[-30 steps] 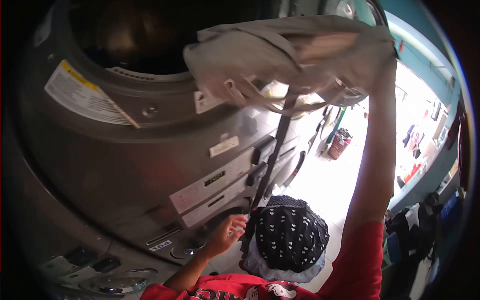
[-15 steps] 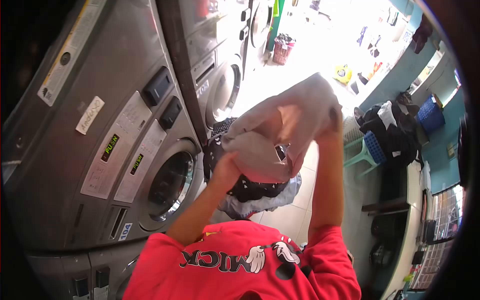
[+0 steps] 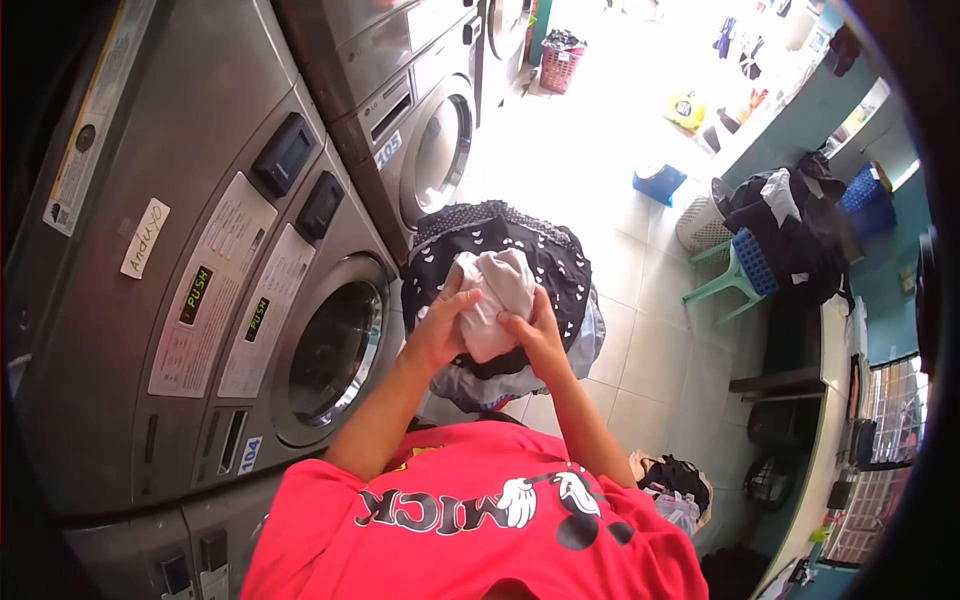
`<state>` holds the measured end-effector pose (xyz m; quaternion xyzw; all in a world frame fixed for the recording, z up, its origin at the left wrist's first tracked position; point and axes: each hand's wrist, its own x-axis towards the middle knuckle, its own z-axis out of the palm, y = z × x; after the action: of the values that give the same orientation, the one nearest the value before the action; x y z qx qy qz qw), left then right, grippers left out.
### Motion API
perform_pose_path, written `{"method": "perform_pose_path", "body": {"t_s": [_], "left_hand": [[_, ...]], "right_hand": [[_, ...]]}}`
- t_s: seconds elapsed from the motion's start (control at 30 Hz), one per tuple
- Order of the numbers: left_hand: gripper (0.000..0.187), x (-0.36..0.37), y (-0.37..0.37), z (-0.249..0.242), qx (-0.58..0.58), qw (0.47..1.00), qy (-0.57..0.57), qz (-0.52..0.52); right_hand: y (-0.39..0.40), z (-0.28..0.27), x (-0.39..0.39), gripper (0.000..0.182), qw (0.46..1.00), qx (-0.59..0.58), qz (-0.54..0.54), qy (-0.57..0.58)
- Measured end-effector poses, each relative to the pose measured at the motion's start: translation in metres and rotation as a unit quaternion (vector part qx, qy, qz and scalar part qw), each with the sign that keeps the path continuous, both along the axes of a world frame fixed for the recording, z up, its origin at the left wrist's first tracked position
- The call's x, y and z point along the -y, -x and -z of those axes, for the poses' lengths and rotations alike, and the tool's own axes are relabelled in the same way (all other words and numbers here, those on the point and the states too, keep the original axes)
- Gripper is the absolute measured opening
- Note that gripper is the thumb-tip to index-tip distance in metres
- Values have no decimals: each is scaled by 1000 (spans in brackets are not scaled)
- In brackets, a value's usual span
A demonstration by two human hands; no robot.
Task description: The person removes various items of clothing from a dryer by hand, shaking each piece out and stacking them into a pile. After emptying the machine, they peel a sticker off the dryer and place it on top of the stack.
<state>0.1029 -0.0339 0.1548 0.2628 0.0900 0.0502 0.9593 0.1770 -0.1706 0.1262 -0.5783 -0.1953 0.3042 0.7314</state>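
A pale grey cloth (image 3: 497, 300), bunched into a compact bundle, is held between both hands in front of the red shirt. My left hand (image 3: 440, 328) grips its left side, fingers closed on the fabric. On the right side of the bundle, my right hand (image 3: 538, 335) is closed on it with the thumb on top. Beneath the hands lies a pile of laundry, with a black cloth with white hearts (image 3: 560, 283) on top and a light grey-blue cloth (image 3: 586, 345) at its edge.
Front-loading machines (image 3: 335, 345) line the left side. At the right are a green stool (image 3: 735, 285), a blue basket (image 3: 752, 262) and dark clothes (image 3: 800, 235). A red basket (image 3: 560, 68) stands farther back. More clothes (image 3: 680, 490) lie at the lower right.
The grey cloth was spread out and raised; now it is bunched up and lower. My right hand has come down and left, close to my left hand. The view has shifted slightly.
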Motion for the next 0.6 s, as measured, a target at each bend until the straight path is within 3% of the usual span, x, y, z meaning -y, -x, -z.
{"method": "perform_pose_path", "body": {"t_s": [0.07, 0.1, 0.2, 0.23, 0.27, 0.33, 0.37, 0.4, 0.47, 0.53, 0.57, 0.6], "left_hand": [[45, -8, 2, 3, 5, 999, -30, -20], [41, -11, 5, 4, -2, 996, -86, -28], [33, -18, 14, 5, -18, 986, -159, -47], [29, -21, 17, 6, -26, 982, -178, -56], [24, -24, 20, 6, -35, 977, -198, -65], [21, -30, 26, 0, -35, 976, -206, -60], [17, -31, 28, -4, -36, 975, -214, -53], [17, -32, 30, -9, -35, 975, -215, -53], [11, -32, 33, -18, 63, 987, -147, -20], [9, -27, 33, -27, 66, 985, -161, 6], [7, -25, 33, -30, 70, 981, -176, 32], [7, -24, 32, -34, 69, 981, -177, 32]], "right_hand": [[-4, 5, -2, 53, 996, 51, 55, 47], [-7, 4, -2, 50, 960, 219, 104, 139], [-14, -8, 0, 50, 939, 262, 117, 190], [-15, -20, 2, 53, 916, 280, 69, 280], [-18, -18, 4, 53, 916, 281, 68, 279], [-24, -7, 5, 54, 987, 28, -63, 144], [-23, -3, 1, 66, 991, -63, -117, 21], [-20, -3, 5, 66, 962, -230, -144, 38], [-19, 11, 3, 64, 871, -437, -222, -33], [2, 25, -2, 57, 934, -238, -263, 52], [7, 33, 0, 56, 922, -180, -340, 38], [18, 38, 1, 55, 949, -67, -295, 93]]}}
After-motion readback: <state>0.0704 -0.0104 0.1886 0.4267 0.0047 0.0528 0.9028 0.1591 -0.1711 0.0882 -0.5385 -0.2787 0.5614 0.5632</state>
